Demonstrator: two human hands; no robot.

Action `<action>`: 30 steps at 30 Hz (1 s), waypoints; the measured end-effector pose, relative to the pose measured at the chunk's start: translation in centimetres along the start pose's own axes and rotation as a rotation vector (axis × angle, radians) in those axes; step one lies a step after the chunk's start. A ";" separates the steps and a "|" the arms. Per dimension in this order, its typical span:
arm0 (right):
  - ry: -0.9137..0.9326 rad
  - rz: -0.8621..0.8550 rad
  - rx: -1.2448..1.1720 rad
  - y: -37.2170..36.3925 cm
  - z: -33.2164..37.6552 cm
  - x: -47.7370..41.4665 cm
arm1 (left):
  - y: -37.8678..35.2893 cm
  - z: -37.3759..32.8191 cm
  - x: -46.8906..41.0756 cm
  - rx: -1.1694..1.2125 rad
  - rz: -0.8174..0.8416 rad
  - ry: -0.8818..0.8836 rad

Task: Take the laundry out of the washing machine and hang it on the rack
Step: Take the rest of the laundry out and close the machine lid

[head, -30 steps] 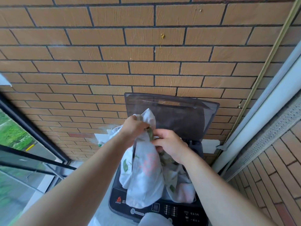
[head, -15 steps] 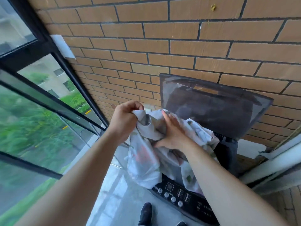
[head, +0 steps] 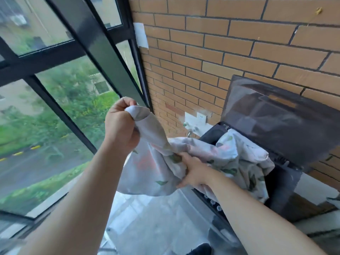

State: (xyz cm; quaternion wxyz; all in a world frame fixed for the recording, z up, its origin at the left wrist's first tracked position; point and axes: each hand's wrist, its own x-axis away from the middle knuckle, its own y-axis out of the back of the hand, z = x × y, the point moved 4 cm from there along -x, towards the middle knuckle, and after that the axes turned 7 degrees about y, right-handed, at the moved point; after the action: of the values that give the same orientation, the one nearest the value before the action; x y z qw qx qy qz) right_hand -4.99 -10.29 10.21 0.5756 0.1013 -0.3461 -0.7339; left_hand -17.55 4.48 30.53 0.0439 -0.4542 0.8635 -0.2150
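Observation:
A white cloth with green leaf and pink prints [head: 211,153] stretches from the open top of the dark washing machine [head: 283,183] out to the left. My left hand [head: 119,126] grips one corner of the cloth, raised in front of the window. My right hand [head: 193,172] clutches a bunched fold lower down, just left of the machine's control panel [head: 213,201]. The far end of the cloth still hangs over the machine's rim. The tinted lid [head: 281,118] stands open against the brick wall. No rack is in view.
A brick wall [head: 220,52] runs behind the machine, with a white socket plate and a tap [head: 196,122] on it. Black-framed windows [head: 60,74] fill the left side. Pale floor tiles [head: 156,218] and a dark shoe [head: 200,249] show below.
The view has swung left toward the window. My left hand has pulled its corner of the cloth up and leftward, drawing more cloth out of the machine. My right hand has slid lower along the cloth.

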 end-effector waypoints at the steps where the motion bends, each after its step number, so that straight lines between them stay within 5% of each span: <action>1: -0.012 -0.049 0.001 -1.0 0.2 0.6 | 1.9 -0.1 0.9 0.030 -0.021 0.003; 5: -0.114 -0.209 0.052 -2.8 1.3 2.4 | 9.5 1.0 3.1 -0.001 -0.313 0.019; 8: -0.158 -0.236 0.095 -2.9 3.7 3.9 | 15.4 2.9 5.6 -0.746 -0.612 0.097; 10: -0.083 -0.240 0.083 -2.8 6.9 4.5 | 17.2 4.9 8.0 -1.149 -0.531 0.149; 12: 0.055 -0.286 0.055 -2.3 10.9 4.4 | 15.3 7.4 9.8 -1.410 -0.205 0.110; 15: 0.280 -0.333 -0.007 -1.7 17.5 4.7 | 10.7 10.3 12.5 -1.228 0.166 0.085; 18: 0.374 -0.298 -0.088 -0.8 20.3 5.3 | 9.7 9.6 12.2 -0.986 0.007 -0.018; 23: 0.314 -0.009 -0.125 2.4 15.6 5.9 | 10.7 5.2 11.9 -1.505 -0.314 -0.276; 26: 0.259 0.233 0.210 2.3 12.0 6.1 | 9.3 4.2 12.1 -1.664 -0.225 -0.402; 30: 0.286 0.257 0.420 1.2 10.7 5.0 | 7.2 2.2 13.5 -1.523 -0.230 -0.701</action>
State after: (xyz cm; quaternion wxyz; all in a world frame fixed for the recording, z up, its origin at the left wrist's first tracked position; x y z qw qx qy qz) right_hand -11.51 -10.80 20.10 0.6733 0.2761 -0.4157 -0.5456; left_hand -30.35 -3.56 27.19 -0.0309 -0.4851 0.6576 0.5756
